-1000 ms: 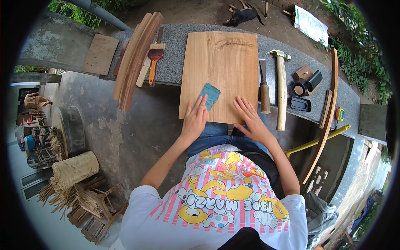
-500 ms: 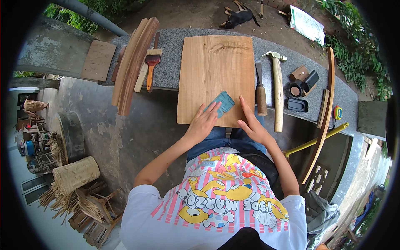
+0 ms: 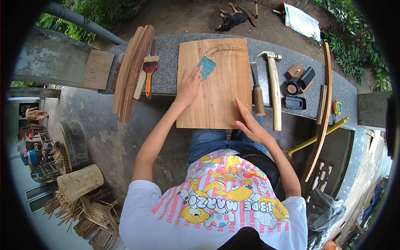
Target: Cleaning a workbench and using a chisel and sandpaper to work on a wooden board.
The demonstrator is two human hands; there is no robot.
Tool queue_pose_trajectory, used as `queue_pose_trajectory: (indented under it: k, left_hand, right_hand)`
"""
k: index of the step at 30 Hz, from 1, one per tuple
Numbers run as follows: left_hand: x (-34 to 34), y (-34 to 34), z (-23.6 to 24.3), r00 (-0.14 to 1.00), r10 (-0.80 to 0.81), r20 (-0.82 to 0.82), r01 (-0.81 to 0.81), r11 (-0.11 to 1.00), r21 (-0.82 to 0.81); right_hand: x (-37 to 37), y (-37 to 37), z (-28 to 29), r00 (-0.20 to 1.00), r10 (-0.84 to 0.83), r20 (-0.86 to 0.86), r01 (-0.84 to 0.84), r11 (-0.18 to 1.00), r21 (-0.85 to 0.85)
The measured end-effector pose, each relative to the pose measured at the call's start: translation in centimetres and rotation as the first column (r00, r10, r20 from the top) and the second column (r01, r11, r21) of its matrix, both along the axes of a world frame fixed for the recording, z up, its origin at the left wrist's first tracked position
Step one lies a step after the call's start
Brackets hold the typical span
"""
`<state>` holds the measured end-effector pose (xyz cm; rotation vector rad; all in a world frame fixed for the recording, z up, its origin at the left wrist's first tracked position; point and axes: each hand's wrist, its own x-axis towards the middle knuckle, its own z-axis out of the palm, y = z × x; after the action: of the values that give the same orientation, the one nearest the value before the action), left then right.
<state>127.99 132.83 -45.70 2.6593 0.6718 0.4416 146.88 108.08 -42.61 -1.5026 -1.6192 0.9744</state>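
Note:
A light-brown wooden board [image 3: 221, 102] lies from the grey stone ledge out over my lap. My left hand [image 3: 189, 88] is on its left half, fingers stretched forward and pressing a teal piece of sandpaper [image 3: 207, 68] flat against the wood, near the dark knot. At the board's lower right edge rests my right hand [image 3: 251, 125], its fingers extended and thumb apart, holding nothing. Just right of the board lie a chisel with a wooden handle [image 3: 258, 100] and a claw hammer [image 3: 274, 89].
Left on the ledge are long wooden strips [image 3: 135, 75] and a paintbrush [image 3: 150, 75]. To the right lie a black round tool [image 3: 295, 85], a black tray [image 3: 295, 102], a curved wooden strip [image 3: 326, 100] and a tape measure [image 3: 337, 107]. A dog [image 3: 235, 18] lies beyond the ledge.
My left hand has slid the sandpaper away from me and to the left, from the board's near part up toward the knot. My right hand stays at the board's lower right edge.

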Motion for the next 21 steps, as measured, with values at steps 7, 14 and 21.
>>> queue_pose_trajectory:
  k: [7, 14, 21]
  left_hand:
    - [0.6, 0.2, 0.1, 0.958, -0.287, -0.007, 0.287, 0.956, -0.055]
    - [2.5, 6.5, -0.1, 1.000, -0.006, -0.029, 0.006, 1.000, 0.010]
    - [4.2, 9.4, 0.2, 0.996, -0.093, -0.011, 0.093, 0.996, -0.015]
  right_hand:
    - [0.3, -0.3, -0.5, 1.000, -0.003, -0.008, 0.003, 1.000, 0.010]
    - [0.2, 0.0, -0.6, 1.000, 0.010, 0.015, -0.011, 1.000, 0.024]
    - [0.3, 0.2, -0.4, 0.994, 0.002, 0.107, -0.009, 0.998, 0.069]
